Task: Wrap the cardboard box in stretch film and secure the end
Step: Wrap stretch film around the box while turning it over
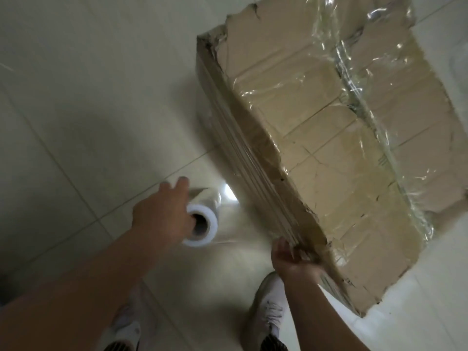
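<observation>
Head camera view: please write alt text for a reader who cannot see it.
A left hand holds a stretch film roll beside a torn cardboard box partly wrapped in film, while the right hand presses film at the box's near corner. Below are white shoes on a tiled floor.

Pale tiled floor (pixel 76 102); the film-wrapped box (pixel 342 138) stands on it at right, two shoes (pixel 268 312) near.

Bare forearms; white lace-up sneakers (pixel 268 312), striped socks.

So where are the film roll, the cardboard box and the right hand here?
film roll (pixel 202 225), head view, white end face beside the core hole
cardboard box (pixel 316 138), head view, top panel
right hand (pixel 291 259), head view, back of hand
</observation>
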